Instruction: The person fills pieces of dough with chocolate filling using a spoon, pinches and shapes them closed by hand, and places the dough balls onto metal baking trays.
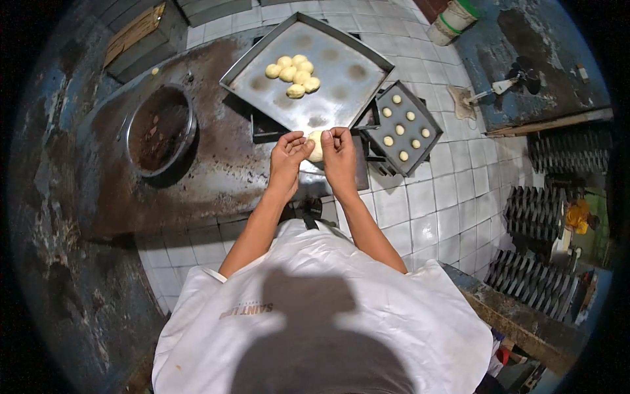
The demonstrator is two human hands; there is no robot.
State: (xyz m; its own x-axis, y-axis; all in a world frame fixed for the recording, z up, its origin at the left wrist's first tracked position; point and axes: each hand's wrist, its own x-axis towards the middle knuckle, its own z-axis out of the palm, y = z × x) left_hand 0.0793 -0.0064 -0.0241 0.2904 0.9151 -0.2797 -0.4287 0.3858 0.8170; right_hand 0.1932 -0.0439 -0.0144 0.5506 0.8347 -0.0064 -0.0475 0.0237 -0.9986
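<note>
Between my two hands is a pale yellow piece of dough, pinched from both sides at the near corner of a large metal tray. My left hand grips its left side with thumb and fingers. On the other side, my right hand has its thumb and curled fingers closed on the same piece. Just beyond, the large tray bears a cluster of several round dough balls. What is inside the dough, if anything, cannot be seen.
Right of the large tray, a smaller dark baking tray holds several spaced dough balls. A round metal pan with dark residue stands on the stained table to the left. A white bucket with green lid and stacked dark racks are at right.
</note>
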